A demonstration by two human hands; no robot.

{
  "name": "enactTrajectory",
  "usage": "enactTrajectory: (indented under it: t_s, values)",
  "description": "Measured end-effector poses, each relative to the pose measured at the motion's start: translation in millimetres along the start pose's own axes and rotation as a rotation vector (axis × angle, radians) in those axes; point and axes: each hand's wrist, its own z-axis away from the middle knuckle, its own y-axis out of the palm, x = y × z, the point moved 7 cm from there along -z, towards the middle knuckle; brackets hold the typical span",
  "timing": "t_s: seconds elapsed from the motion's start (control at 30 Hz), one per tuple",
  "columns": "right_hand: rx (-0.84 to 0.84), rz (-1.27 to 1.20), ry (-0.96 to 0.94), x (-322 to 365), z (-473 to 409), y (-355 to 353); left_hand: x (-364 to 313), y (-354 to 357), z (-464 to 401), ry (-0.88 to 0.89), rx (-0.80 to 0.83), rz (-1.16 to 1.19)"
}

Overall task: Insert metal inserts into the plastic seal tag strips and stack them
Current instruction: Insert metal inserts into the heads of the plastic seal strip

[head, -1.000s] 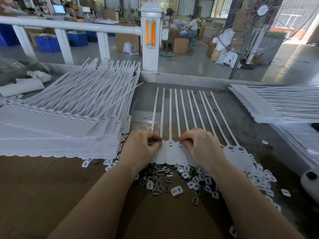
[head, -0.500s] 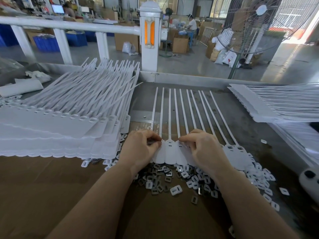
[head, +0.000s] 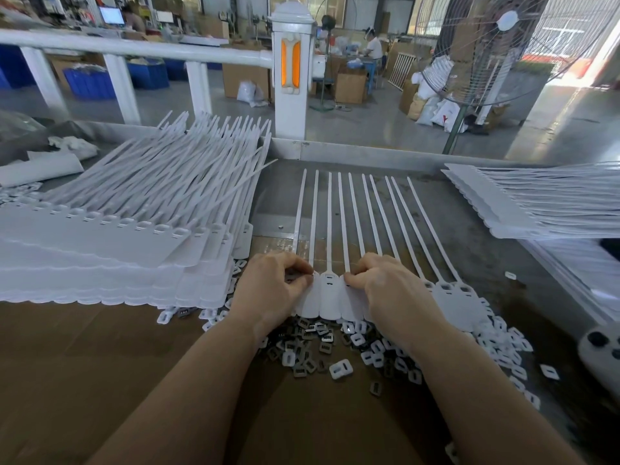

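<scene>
A white plastic seal tag strip (head: 330,297) with several long tails lies flat in front of me, tails pointing away. My left hand (head: 271,290) has its fingers curled at the strip's left tag heads, thumb and fingertips pinching something small and dark there. My right hand (head: 389,290) rests on the heads right of the middle, fingertips curled and pressing at a slot. Whether it holds an insert is hidden. A heap of small metal inserts (head: 322,344), white and dark, lies just below the strip.
A tall stack of strips (head: 110,250) fills the left side. Another stack (head: 536,203) lies at the right. Brown cardboard (head: 84,380) covers the near table. A white device (head: 600,350) sits at the right edge. A raised metal rim (head: 369,151) bounds the far side.
Both hands stayed at the tag heads; the right hand's fingertips shifted slightly left along the strip. The strip has not moved.
</scene>
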Motion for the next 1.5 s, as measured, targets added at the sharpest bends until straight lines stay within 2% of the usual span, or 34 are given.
enactTrajectory:
  t_s: [0.37,0.67,0.8,0.97,1.17,1.5]
  values:
    - [-0.128,-0.066,0.067,-3,3,-5,-2,-1,0,0.005,0.005,-0.004]
    - [-0.277,-0.32,0.09,-14,11,-17,-1,0,0,0.0,0.005,-0.005]
    - [-0.272,-0.432,0.08,-21,12,-21,-1,0,0,0.002,-0.002,-0.003]
    - [-0.23,-0.436,0.07,-22,12,-21,-1,0,-1,0.002,-0.01,0.003]
    - [-0.188,-0.381,0.064,-23,13,-26,-3,-1,0,0.009,-0.008,-0.009]
    - [-0.011,-0.311,0.092,-29,29,-20,-1,-1,0,-0.002,-0.029,-0.004]
